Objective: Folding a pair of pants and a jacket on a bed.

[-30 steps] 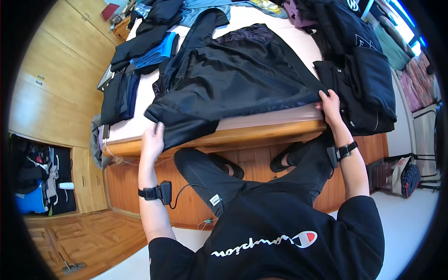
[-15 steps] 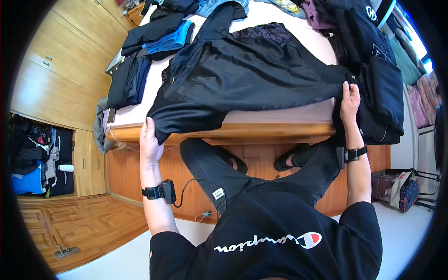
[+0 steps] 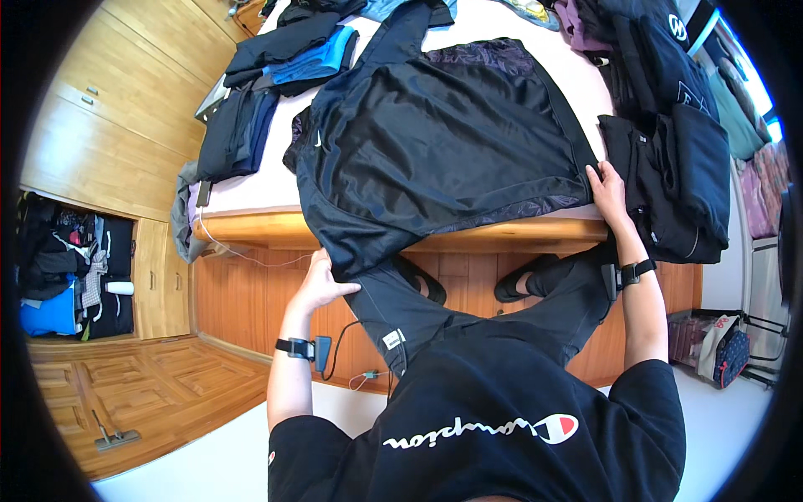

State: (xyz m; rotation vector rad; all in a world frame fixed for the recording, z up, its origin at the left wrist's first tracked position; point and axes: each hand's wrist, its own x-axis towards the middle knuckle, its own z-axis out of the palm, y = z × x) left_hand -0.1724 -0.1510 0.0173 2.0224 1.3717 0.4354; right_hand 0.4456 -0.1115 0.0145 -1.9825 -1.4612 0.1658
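Observation:
A black long-sleeved top [image 3: 443, 142] with purple patterned panels and a small white mark lies spread across the front of the bed. Its near left part droops over the wooden bed edge toward my knee. My left hand [image 3: 322, 284] is at the outer side of that drooping part, fingertips against the cloth and thumb stretched away, so it is open. At the top's right front corner, my right hand [image 3: 611, 197] touches the edge with thumb and index finger apart. The undersides of its fingers are hidden.
Folded dark clothes [image 3: 238, 134] and blue folded garments [image 3: 314, 63] lie on the bed's left. A tall stack of black clothes [image 3: 698, 167] stands close by my right hand. A white cable [image 3: 251, 261] hangs below the wooden bed edge [image 3: 519, 234].
The top has come down flatter and nearer to me, its stretched front edge now slack. My left hand moved right and down and loosened its grip; my right hand moved left and lower.

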